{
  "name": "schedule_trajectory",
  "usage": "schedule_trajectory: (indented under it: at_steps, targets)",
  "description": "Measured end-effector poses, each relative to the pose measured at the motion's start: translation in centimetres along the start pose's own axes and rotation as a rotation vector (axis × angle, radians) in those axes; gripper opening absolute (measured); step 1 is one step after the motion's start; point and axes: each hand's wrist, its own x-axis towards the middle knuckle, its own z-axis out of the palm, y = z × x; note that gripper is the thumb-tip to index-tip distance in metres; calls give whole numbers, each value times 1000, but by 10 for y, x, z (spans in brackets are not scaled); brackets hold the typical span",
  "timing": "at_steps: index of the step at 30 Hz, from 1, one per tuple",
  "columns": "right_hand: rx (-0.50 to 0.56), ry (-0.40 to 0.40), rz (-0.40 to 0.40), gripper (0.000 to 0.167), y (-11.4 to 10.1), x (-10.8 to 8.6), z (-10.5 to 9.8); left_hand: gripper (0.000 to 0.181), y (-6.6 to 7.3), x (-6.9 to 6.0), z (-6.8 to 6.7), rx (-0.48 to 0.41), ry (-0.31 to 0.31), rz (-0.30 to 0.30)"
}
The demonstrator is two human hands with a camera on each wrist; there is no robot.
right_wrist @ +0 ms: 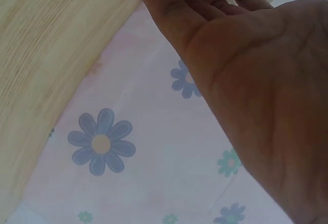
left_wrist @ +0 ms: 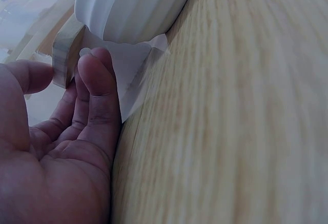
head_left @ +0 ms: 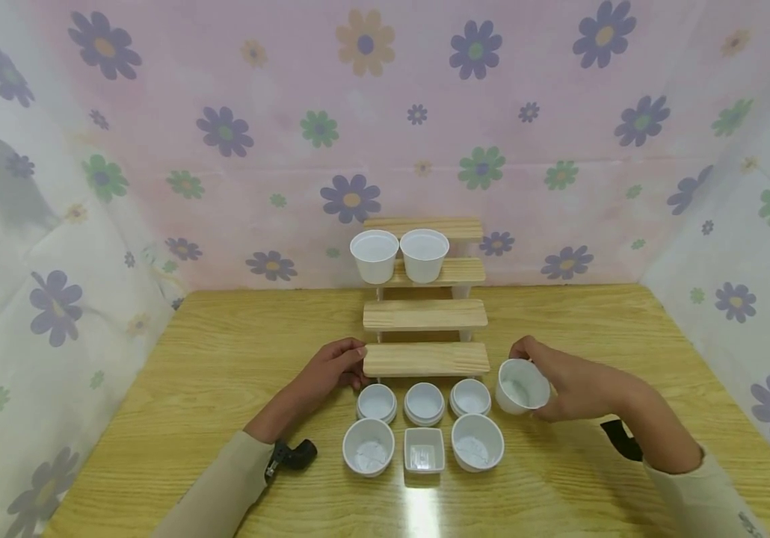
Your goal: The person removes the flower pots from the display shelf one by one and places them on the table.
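Observation:
A white cup [head_left: 522, 386] is in my right hand [head_left: 576, 381], which grips it just right of the stand's lowest step. Only a sliver of white shows past the fingers of the right hand [right_wrist: 256, 70] in the right wrist view. My left hand [head_left: 334, 366] holds the left end of the stepped wooden stand [head_left: 425, 359]. In the left wrist view, the left hand [left_wrist: 66, 126] has its thumb against the plank's end [left_wrist: 66, 49] and its fingers below. Two white cups [head_left: 374, 256] [head_left: 424, 255] stand side by side on an upper step.
Before the stand sit three small round white bowls [head_left: 377, 403] [head_left: 424, 403] [head_left: 470, 397]. Nearer are two larger round bowls [head_left: 368, 447] [head_left: 478, 442] with a square white dish [head_left: 424, 450] between them. Flowered cloth [head_left: 277, 112] hangs behind the wooden table [head_left: 223, 359].

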Motion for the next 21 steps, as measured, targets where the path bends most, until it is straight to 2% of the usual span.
schedule_trajectory:
  at_steps: [4,21]
  targets:
    - [-16,-19,-19,74,0,2,1,36,-2,1,-1,-3,-6,-1]
    - [-9,-55,-7,76,3,5,4,36,-1,1,0,-8,-4,1]
